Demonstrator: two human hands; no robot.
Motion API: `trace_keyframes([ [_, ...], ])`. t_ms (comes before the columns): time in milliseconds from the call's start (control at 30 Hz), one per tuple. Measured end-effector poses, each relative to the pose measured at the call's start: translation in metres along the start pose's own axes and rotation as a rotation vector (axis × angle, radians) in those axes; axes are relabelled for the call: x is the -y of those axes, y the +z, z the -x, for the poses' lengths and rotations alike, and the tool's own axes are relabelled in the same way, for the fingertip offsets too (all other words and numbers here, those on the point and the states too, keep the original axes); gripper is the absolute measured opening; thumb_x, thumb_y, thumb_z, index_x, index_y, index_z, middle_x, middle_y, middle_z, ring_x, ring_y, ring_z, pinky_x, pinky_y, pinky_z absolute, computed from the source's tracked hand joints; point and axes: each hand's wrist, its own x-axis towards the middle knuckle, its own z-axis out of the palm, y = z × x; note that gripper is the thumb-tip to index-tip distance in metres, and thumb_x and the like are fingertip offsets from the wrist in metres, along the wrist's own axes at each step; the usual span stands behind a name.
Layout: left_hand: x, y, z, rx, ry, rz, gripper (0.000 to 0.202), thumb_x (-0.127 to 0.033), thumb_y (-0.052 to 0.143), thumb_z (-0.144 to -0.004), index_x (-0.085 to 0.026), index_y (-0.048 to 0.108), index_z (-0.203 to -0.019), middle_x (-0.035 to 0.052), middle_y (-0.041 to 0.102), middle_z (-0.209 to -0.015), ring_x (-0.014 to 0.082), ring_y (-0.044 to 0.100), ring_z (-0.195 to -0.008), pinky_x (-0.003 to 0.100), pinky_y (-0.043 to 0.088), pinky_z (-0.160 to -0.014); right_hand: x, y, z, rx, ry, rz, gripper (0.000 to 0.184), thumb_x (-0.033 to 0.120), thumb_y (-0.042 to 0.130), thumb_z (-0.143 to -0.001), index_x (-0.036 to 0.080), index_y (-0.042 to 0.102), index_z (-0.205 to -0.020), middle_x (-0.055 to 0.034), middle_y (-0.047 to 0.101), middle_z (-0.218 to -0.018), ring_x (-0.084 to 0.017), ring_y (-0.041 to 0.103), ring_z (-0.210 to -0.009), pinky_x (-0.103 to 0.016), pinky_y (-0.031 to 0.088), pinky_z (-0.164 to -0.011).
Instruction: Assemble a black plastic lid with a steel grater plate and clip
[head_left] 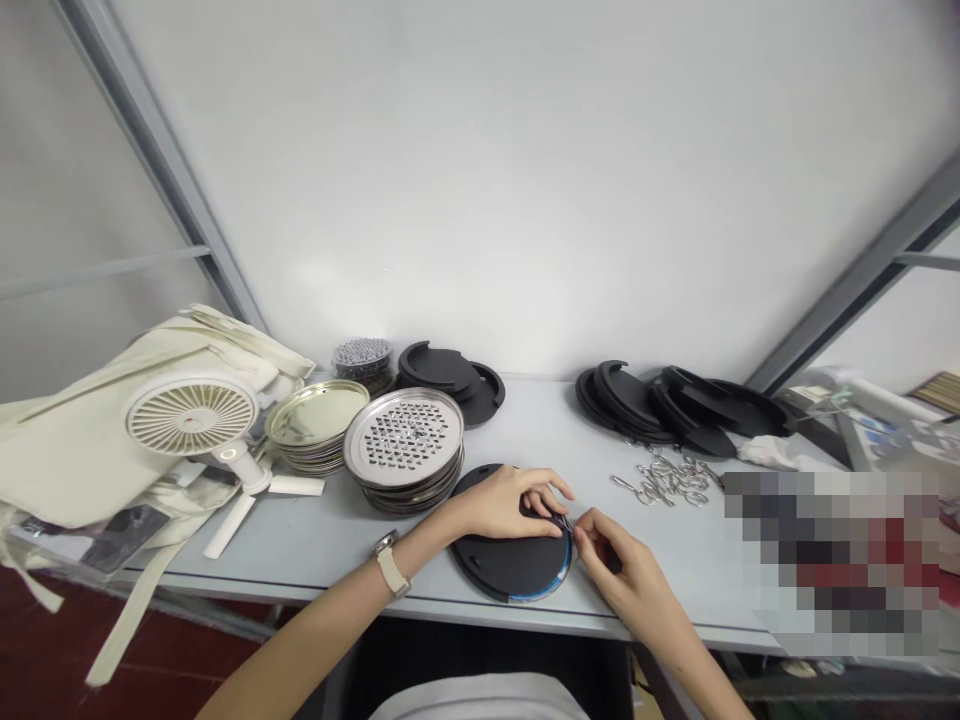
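A black round disc [517,565] lies near the front edge of the table, with a strip of blue and silver showing along its right rim. Resting across the disc's top is my left hand [514,505], fingers bent over it close to the right edge. My right hand [615,565] pinches a small metal wire clip [565,522] at that same rim, between thumb and fingers. The clip's far end is partly hidden by my fingers. Similar metal wire clips [667,480] lie in a loose heap beyond my right hand.
Left of the disc are stacked metal grater plates [405,440], gold-coloured lids [317,412] and a white fan [191,415]. Black rimmed discs stand in a left pile [450,375] and a right pile [634,400] by the wall. A cream bag [97,430] covers the left end.
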Motion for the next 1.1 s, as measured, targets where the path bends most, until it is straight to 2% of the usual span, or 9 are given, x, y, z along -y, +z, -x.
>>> trace_keyframes([
  [300, 0.0, 0.001, 0.0002, -0.004, -0.01, -0.011, 0.044, -0.023, 0.071, -0.073, -0.019, 0.057, -0.114, 0.0074, 0.07, -0.104, 0.0147, 0.066, -0.087, 0.026, 0.049, -0.08, -0.003, 0.0004, 0.0003, -0.012, 0.015, -0.001, 0.029, 0.042, 0.043, -0.092, 0.021, 0.046, -0.072, 0.0043, 0.039, -0.062, -0.012, 0.037, -0.055, -0.022, 0.036, -0.051],
  [667, -0.003, 0.0008, 0.0, -0.002, -0.03, 0.025, 0.042, -0.024, 0.071, -0.073, -0.018, 0.06, -0.113, 0.0082, 0.071, -0.102, 0.0156, 0.066, -0.089, 0.027, 0.05, -0.081, -0.0046, 0.0043, -0.0012, -0.071, 0.016, 0.025, 0.029, 0.04, 0.045, -0.091, 0.021, 0.044, -0.07, 0.005, 0.039, -0.059, -0.012, 0.037, -0.054, -0.022, 0.036, -0.051],
  [1100, -0.0045, -0.0002, 0.0013, -0.003, 0.031, -0.065, 0.036, -0.022, 0.069, -0.075, -0.018, 0.06, -0.11, 0.0057, 0.069, -0.104, 0.0135, 0.065, -0.084, 0.024, 0.048, -0.076, -0.0007, 0.0002, -0.0001, -0.032, -0.005, -0.022, 0.029, 0.04, 0.042, -0.094, 0.021, 0.044, -0.072, 0.0034, 0.042, -0.063, -0.013, 0.04, -0.057, -0.023, 0.037, -0.054],
])
